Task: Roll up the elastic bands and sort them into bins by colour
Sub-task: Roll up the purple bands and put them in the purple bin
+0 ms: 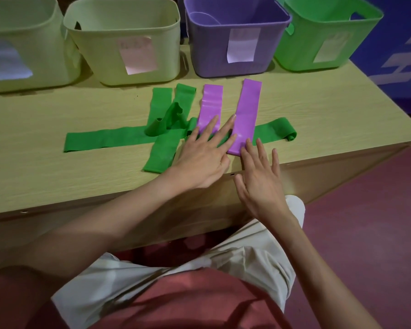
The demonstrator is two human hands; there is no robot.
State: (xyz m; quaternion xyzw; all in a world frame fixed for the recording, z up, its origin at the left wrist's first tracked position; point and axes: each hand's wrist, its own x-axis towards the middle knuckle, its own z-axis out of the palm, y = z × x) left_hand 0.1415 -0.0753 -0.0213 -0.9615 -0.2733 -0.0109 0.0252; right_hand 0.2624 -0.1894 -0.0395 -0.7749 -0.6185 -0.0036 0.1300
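Pinning the long flat purple elastic band [245, 117] near the wooden table's [57, 167] front edge: left hand [205, 157] flat and unclenched, fingers spread on its near end; right hand [259, 184] open, fingertips touching the same end, nothing grasped. Long axis runs 6-to-12, far end pointing at the purple plastic bin [235, 51]. Risk: the crossing green rubber band [105, 138], lying 3-to-9 underneath, likely gets caught into the roll.

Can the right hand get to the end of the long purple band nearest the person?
Probably yes. The right hand is open, its fingertips already at the purple band's near end, with nothing between them.
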